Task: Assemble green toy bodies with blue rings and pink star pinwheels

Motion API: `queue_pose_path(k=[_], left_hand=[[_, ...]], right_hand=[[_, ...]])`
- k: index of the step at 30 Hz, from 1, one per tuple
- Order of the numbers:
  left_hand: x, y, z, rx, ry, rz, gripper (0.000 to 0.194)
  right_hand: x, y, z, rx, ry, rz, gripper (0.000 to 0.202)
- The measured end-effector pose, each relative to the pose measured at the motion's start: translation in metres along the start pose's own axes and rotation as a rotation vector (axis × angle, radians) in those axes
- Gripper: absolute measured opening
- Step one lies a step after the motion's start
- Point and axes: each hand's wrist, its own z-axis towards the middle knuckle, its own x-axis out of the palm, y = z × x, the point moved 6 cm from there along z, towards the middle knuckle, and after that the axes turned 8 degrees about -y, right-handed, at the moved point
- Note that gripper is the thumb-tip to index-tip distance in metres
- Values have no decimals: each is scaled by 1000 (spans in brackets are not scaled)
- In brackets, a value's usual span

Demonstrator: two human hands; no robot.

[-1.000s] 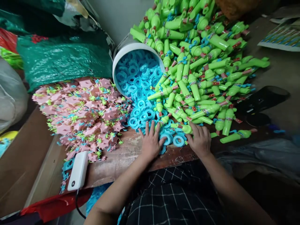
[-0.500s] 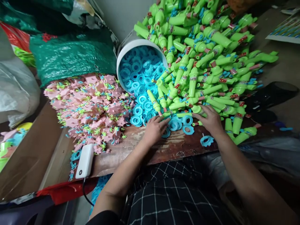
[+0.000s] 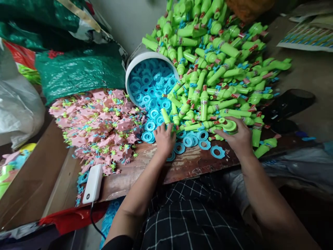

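My right hand (image 3: 240, 137) is closed around a light green bottle-shaped plastic tube (image 3: 228, 125), its round end turned up, at the front edge of a heap of similar green tubes (image 3: 204, 104). Against the rings and the lowest tubes rests my left hand (image 3: 165, 140), fingers bent and slightly apart; its fingertips are partly hidden, and I see nothing held in it. Flat blue scalloped rings (image 3: 188, 141) lie between my hands. One loose ring (image 3: 217, 151) lies below my right hand.
A white bucket (image 3: 129, 74) lies on its side, spilling blue rings. Left of it, pink star-shaped pieces (image 3: 104, 114) are heaped before a green plastic bag (image 3: 80, 73). A white power bank (image 3: 93, 184) with a cable sits at the table's (image 3: 130, 166) front left. A black object (image 3: 293, 104) stands right.
My right hand has taken hold of a green tube and raised its end. My left hand has shifted left across the rings. The loose front ring now lies flat. The camera view has shifted slightly.
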Motion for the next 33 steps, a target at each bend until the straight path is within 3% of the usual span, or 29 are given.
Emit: queue_pose_path(k=[3, 5, 8, 10, 13, 16, 18, 20, 23, 28, 30, 33], left_hand=[[-12, 7, 1, -33, -178, -150, 32], [-23, 6, 0, 21, -334, -248, 30], [-27, -10, 12, 167, -417, -320, 31], [-20, -34, 40, 297, -338, -346, 34], [-14, -79, 111, 456, -210, -407, 41], [-31, -114, 184, 449, -194, -389, 43], [-51, -127, 202, 444, -196, -351, 47], [-68, -128, 182, 481, -159, -387, 50], [-76, -101, 94, 490, -98, -480, 44], [-40, -23, -69, 195, 28, -260, 41], [-26, -6, -110, 145, 77, -220, 42], [-16, 5, -138, 134, 87, -256, 27]], right_hand=[[-10, 9, -23, -29, 272, 14, 51], [-9, 15, -51, -84, 455, -41, 44], [-6, 19, -86, -114, 515, -111, 32], [-5, 21, -97, -106, 449, -119, 28], [-1, 26, -103, -120, 407, -76, 23], [7, 36, -105, -165, 457, 13, 23], [13, 43, -106, -187, 491, 43, 26], [18, 49, -108, -197, 477, 28, 28], [21, 54, -106, -215, 361, -31, 32], [20, 52, -103, -200, 128, -79, 46], [17, 49, -103, -190, 69, -120, 58], [16, 48, -106, -195, 58, -140, 68]])
